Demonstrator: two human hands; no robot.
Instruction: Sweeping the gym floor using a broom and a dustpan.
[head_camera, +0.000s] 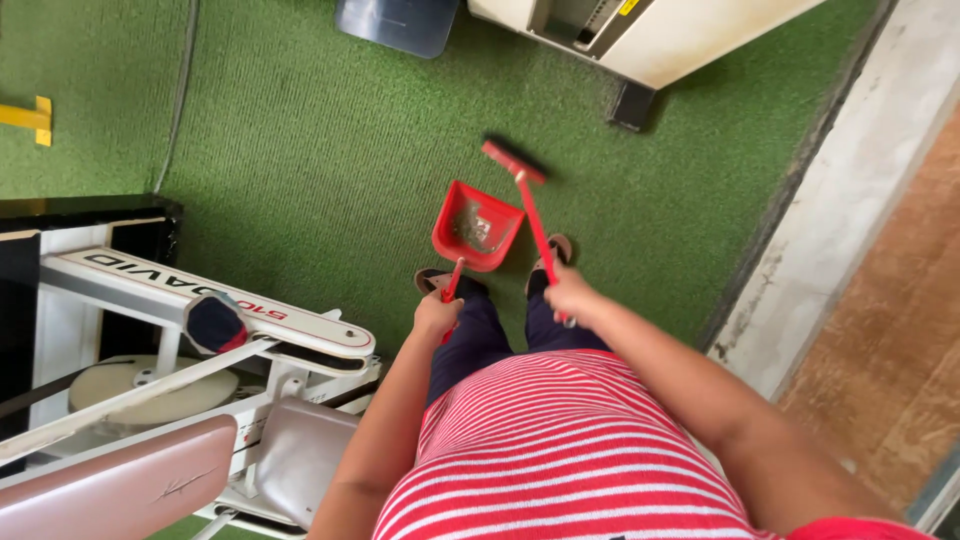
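1. At far left stands a white exercise machine (200, 320) with brown pads, on green turf (330, 130).
2. The left hand (436, 317) has its fingers wrapped shut round the red handle of the dustpan (477, 228). The pan itself sits ahead of the knuckles, low over the turf just past the toes, with grey debris inside.
3. The dustpan looks like light, stiff plastic. The long handle is the natural place to grip, kept level so the debris stays in.
4. The right hand (571, 293) is closed on the upper end of the broom (527, 205). Its red shaft runs forward and left from the fingers to the brush head, which is just beside the pan's far edge.
5. The broom seems light and rigid, with soft bristles.
6. To the right lie a concrete strip (850, 200) and a wooden floor (900, 350).
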